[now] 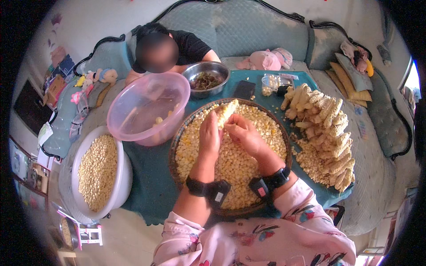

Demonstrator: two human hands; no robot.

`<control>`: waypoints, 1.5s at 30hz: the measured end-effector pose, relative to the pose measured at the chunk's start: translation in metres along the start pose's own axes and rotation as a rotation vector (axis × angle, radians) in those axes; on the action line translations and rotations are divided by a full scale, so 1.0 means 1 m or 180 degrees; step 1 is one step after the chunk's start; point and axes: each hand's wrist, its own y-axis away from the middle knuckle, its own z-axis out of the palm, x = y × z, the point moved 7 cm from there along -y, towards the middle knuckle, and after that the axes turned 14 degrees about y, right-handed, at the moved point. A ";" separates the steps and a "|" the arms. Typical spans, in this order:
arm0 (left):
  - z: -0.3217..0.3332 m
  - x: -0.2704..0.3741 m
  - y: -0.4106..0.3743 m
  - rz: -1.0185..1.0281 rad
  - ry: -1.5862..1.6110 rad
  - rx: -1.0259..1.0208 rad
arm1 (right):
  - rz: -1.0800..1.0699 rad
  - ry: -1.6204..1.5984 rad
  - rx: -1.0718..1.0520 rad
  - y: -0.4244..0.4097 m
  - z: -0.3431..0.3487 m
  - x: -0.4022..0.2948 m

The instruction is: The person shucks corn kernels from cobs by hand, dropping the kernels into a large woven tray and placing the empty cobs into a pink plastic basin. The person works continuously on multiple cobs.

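Note:
My left hand is closed around a pale corn cob, whose tip points up and to the right. My right hand is at the cob's lower right side with its fingers bent; whether it holds anything is hidden. Both hands are over a round woven basket filled with loose corn kernels, mostly whitish with some yellow. Right of the basket lies a heap of stripped corn cobs beside more loose kernels.
A tilted pink translucent basin stands left of the basket, near a metal bowl of plant matter. A white tub holds kernels. Across the table, a person leans close. A dark flat object and a plastic container lie behind the basket.

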 end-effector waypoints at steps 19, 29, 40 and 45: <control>0.009 0.006 0.003 0.0111 0.0074 -0.0133 | -0.0806 0.0831 0.0414 -0.005 -0.003 0.000; 0.005 0.000 0.000 0.0504 -0.0557 -0.0257 | -0.0454 0.0968 0.0453 -0.007 -0.012 0.009; 0.007 0.004 0.002 -0.0090 -0.0001 -0.0249 | -0.0232 -0.0715 0.0294 -0.002 -0.011 0.000; 0.010 0.008 0.005 -0.0174 0.0202 -0.0302 | -0.0362 -0.0641 0.0055 -0.003 -0.010 0.002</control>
